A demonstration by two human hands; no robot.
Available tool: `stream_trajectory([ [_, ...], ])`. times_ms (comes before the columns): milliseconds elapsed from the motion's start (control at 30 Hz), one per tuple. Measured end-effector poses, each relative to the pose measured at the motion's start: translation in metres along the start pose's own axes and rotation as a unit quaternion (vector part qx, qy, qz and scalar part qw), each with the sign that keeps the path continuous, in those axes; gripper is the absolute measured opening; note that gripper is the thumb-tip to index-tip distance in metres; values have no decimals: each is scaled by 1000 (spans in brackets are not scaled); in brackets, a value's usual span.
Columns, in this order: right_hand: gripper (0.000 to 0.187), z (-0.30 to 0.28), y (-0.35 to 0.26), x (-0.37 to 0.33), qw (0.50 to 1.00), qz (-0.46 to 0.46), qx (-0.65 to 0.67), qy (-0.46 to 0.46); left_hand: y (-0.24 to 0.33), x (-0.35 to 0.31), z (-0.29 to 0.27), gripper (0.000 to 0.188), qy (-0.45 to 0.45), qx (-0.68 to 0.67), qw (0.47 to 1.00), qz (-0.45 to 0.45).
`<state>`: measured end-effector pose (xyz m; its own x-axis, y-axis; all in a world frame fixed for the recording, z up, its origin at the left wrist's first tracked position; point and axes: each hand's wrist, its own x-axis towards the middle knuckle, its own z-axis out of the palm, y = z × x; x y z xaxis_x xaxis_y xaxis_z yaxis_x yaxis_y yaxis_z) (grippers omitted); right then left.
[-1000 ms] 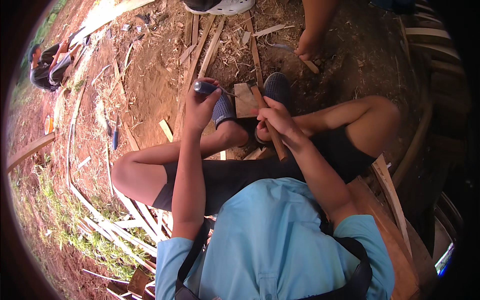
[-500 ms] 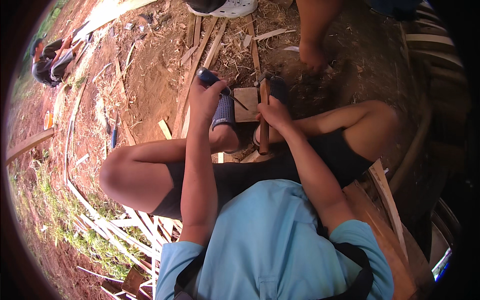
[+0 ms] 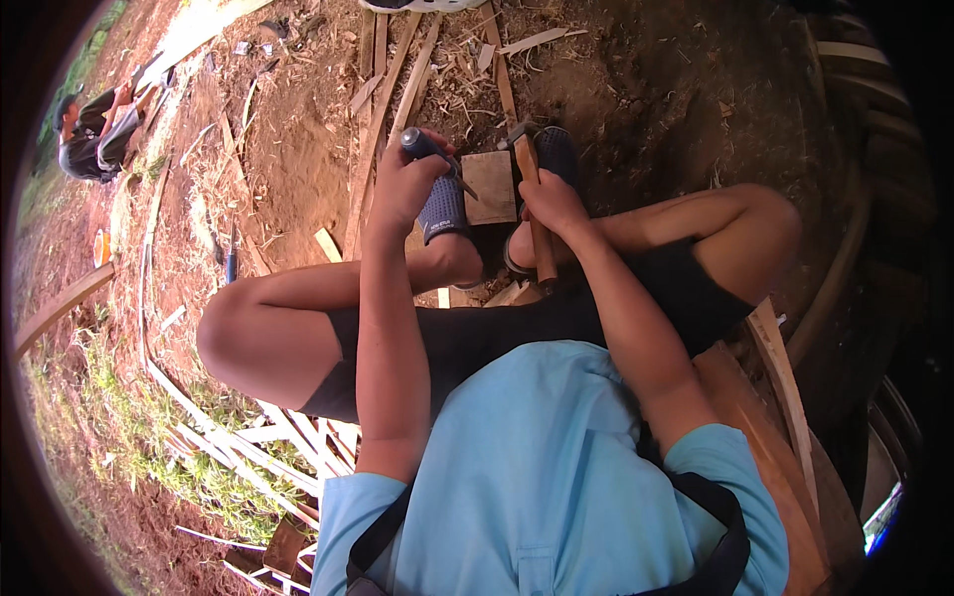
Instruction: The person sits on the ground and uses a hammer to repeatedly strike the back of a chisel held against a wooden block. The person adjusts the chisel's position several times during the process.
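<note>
My left hand (image 3: pixel 402 194) is closed round the blue handle of a chisel (image 3: pixel 415 145), its metal-capped end up and its thin blade slanting down to the right. The blade's tip appears over the left part of a small wooden block (image 3: pixel 492 184); whether it touches cannot be told. My right hand (image 3: pixel 555 203) grips a hammer (image 3: pixel 527 159) by its wooden handle, just right of the block. The hammer's metal head points away from me, near my right shoe (image 3: pixel 558 151). My left shoe (image 3: pixel 440 211) is beside the block's left side.
Long wooden strips (image 3: pixel 380 109) and shavings lie on the dirt ahead. Another blue-handled tool (image 3: pixel 232 263) lies at left, near an orange object (image 3: pixel 101 246). A person (image 3: pixel 94 139) sits at far left. Thick planks (image 3: pixel 760 447) lie by my right side.
The hammer's handle has tilted, its lower end swinging right. My left hand and the chisel have shifted slightly. Another person's bare leg at the top has left the view.
</note>
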<state>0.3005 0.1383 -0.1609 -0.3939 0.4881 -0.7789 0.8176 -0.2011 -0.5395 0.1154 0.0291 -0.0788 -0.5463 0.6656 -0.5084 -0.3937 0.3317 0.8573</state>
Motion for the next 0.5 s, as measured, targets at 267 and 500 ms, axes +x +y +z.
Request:
stream_trajectory([
  [267,37,-9,-6,-6,1000,5,-4,0,0,-10,1,24,-17,96,995,-1],
  [500,35,-7,-2,-1,1000,0,19,-5,-9,-21,-16,26,29,81,996,-13],
])
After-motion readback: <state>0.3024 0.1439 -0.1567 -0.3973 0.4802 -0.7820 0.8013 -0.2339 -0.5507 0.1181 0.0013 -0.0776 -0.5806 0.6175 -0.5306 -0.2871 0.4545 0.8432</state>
